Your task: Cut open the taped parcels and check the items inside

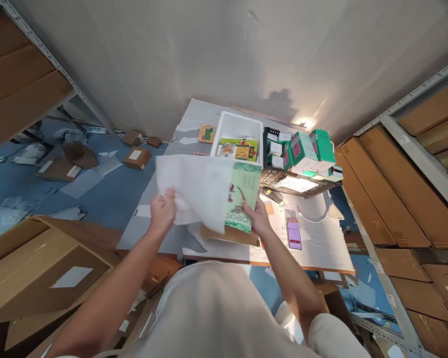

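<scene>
A green book (243,196) with plant drawings on its cover is in my right hand (259,215), thumb across the front. My left hand (163,211) pinches the left part of a thin white sheet (197,186), perhaps a sleeve of packing foam. The sheet's right end lies over or around the book's left side; which one I cannot tell. Below both, partly hidden, a brown cardboard piece (229,234) rests on the table near its front edge.
Behind the book stands a white bin (242,119) with several books. Right of it, a black crate (305,188) holds green-and-white boxes (304,151). A lit phone (294,234) lies on the table (321,248). Large cartons (41,263) stand left; shelves of boxes (388,194) stand right.
</scene>
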The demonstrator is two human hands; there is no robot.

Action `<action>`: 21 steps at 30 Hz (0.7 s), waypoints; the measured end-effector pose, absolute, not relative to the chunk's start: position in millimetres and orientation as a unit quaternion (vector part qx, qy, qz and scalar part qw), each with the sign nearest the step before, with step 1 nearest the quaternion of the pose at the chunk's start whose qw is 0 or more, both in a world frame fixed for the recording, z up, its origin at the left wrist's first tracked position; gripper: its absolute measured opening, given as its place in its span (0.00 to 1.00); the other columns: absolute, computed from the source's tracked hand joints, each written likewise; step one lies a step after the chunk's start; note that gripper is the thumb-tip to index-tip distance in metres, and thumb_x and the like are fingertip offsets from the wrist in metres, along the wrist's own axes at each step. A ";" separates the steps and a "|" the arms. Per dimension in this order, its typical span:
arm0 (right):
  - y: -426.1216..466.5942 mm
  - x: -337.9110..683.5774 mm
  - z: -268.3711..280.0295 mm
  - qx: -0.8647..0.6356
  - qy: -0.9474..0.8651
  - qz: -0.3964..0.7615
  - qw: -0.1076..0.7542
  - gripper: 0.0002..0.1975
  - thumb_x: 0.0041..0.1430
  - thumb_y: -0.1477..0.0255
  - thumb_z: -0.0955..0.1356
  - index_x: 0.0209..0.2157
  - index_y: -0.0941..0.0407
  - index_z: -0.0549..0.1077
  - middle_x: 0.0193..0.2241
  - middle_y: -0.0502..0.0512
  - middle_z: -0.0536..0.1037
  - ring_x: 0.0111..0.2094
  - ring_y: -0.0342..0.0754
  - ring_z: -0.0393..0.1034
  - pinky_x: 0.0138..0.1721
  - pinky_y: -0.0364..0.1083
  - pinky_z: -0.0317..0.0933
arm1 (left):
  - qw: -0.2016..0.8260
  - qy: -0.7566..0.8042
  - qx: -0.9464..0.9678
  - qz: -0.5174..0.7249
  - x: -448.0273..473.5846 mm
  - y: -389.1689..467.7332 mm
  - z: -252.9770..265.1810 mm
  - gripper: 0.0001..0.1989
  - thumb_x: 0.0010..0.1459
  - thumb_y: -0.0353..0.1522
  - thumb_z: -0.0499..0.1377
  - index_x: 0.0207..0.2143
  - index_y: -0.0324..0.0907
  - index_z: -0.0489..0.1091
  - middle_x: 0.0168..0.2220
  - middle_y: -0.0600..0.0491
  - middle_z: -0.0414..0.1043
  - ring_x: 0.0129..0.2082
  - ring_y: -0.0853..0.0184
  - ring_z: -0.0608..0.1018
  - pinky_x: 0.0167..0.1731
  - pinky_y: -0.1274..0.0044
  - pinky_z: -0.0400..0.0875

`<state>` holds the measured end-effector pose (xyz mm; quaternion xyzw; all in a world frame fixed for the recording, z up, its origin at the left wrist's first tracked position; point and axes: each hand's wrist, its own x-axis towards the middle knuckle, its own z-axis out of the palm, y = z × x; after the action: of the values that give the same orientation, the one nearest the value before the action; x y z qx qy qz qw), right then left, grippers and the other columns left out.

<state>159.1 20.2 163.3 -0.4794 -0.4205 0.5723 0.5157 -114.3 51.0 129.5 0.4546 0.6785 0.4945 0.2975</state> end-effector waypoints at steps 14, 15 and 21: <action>19.4 198.7 146.1 -0.503 -0.274 0.569 0.590 0.30 0.44 0.60 0.75 0.48 0.52 0.65 0.44 0.56 0.79 0.42 0.54 0.76 0.44 0.57 0.71 | 0.243 0.846 0.457 0.124 -167.4 78.9 42.5 0.44 0.54 0.42 0.54 0.62 0.18 0.43 0.62 0.18 0.45 0.64 0.36 0.48 0.55 0.47 0.54; 18.8 196.8 145.8 -0.500 -0.275 0.577 0.584 0.30 0.44 0.60 0.75 0.48 0.52 0.65 0.43 0.56 0.79 0.41 0.54 0.76 0.43 0.57 0.72 | 0.224 0.855 0.434 0.173 -156.2 76.4 53.1 0.47 0.54 0.45 0.54 0.63 0.20 0.40 0.64 0.20 0.37 0.65 0.36 0.41 0.56 0.45 0.50; 19.7 174.9 147.7 -0.479 -0.298 0.611 0.555 0.32 0.43 0.58 0.75 0.50 0.51 0.64 0.42 0.55 0.79 0.40 0.55 0.76 0.36 0.53 0.73 | 0.576 0.479 0.546 0.375 -61.6 25.8 124.4 0.46 0.48 0.50 0.61 0.63 0.39 0.49 0.59 0.36 0.62 0.56 0.52 0.69 0.53 0.61 0.67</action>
<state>174.9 19.7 147.7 -0.4793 -0.2976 0.6109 0.5554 -61.6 25.8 124.4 0.5459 0.4790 0.3746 0.5764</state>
